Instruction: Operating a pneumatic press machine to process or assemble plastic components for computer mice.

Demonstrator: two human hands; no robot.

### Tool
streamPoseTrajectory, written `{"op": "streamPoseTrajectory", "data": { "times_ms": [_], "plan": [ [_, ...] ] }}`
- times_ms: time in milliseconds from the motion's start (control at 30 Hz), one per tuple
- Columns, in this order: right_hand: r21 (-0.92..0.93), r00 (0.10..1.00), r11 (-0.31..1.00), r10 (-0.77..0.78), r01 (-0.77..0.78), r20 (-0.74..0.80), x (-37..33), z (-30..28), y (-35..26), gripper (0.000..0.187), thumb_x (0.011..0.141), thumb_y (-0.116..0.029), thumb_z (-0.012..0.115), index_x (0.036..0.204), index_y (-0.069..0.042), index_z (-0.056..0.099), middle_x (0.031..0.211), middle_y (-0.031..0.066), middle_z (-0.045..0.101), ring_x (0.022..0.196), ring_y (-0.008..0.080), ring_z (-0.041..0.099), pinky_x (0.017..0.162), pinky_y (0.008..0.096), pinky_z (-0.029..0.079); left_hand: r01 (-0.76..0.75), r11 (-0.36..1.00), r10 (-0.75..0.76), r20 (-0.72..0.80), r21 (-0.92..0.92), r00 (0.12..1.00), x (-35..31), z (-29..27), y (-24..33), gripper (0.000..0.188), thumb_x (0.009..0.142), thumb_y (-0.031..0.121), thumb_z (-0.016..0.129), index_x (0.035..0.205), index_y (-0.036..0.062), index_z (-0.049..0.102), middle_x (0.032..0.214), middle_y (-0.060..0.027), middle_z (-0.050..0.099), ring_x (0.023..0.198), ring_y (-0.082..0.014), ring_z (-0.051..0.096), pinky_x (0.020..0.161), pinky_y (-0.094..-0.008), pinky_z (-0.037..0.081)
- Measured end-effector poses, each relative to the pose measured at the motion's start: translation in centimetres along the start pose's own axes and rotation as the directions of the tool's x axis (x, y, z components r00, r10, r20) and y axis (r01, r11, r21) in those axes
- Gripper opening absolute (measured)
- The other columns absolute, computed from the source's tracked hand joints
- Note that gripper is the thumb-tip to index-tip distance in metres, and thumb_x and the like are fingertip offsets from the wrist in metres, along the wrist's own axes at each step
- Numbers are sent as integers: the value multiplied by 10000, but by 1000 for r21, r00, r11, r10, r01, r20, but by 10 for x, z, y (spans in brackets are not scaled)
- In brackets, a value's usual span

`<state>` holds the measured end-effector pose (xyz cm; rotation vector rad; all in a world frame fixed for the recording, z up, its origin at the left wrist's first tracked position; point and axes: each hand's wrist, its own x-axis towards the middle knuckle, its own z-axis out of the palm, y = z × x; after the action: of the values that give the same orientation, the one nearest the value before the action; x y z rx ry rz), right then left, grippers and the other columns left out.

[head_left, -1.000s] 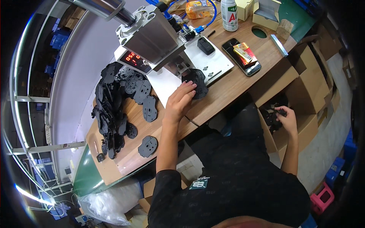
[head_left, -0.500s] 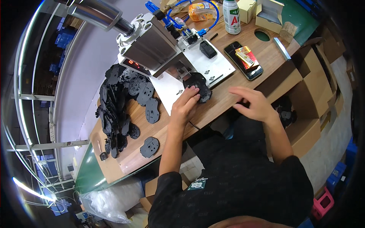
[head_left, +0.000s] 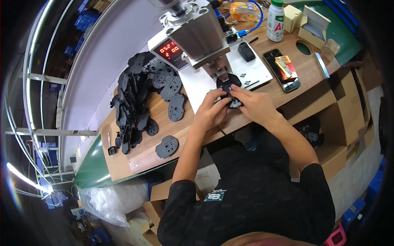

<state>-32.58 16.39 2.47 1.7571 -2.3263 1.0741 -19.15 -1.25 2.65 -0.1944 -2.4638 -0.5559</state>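
Note:
A rounded black plastic part (head_left: 234,80) lies at the front of the press's white base plate, beneath the metal press head (head_left: 221,74). My left hand (head_left: 210,111) grips its near left side, with fingertips on top. On the near right side, my right hand (head_left: 258,106) presses its fingers onto the same part. The fingertips of both hands sit close together, just in front of the press head. The part's near edge is partly hidden by my fingers.
Left of the press (head_left: 201,33) lies a heap of black plastic parts (head_left: 131,94), with a single one (head_left: 167,146) nearer me. To the right are a phone (head_left: 291,85), a white bottle (head_left: 275,24) and small boxes (head_left: 314,28). An open carton (head_left: 336,115) stands below the table's right edge.
My right hand has moved left from the air onto the black plastic part. My left hand still holds it, and the part sits more squarely under the press head. The whole view has shifted.

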Motion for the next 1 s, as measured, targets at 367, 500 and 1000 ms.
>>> {"op": "streamPoseTrajectory", "data": {
  "times_ms": [367, 500, 1000],
  "plan": [
    [26, 1000, 999, 31, -31, 2, 1, -1, -3, 465, 720, -65, 721, 1182, -95, 682, 1335, 23, 647, 919, 253, 713, 740, 354, 585, 730, 373, -662, -388, 573, 642, -85, -60, -49, 679, 818, 437, 771, 1248, -63, 610, 1284, -286, 546, 1251, -422, 464, 1043, -481, 412],
    [46, 999, 998, 41, -40, -20, 1, 1, -1, 468, 716, -62, 720, 1181, -99, 684, 1335, 25, 648, 920, 251, 714, 737, 350, 587, 733, 408, -695, -335, 545, 636, -69, -54, -46, 665, 805, 419, 784, 1254, -43, 617, 1293, -257, 551, 1229, -408, 491, 1045, -470, 413],
    [62, 998, 997, 50, -48, -27, 1, 2, -2, 488, 703, -58, 728, 1185, -116, 686, 1336, 24, 647, 943, 253, 713, 745, 353, 592, 829, 452, -792, -280, 330, 543, -76, -53, -30, 527, 775, 385, 800, 1095, 2, 629, 1072, -239, 626, 1068, -406, 582, 931, -461, 460]
  ]
}}
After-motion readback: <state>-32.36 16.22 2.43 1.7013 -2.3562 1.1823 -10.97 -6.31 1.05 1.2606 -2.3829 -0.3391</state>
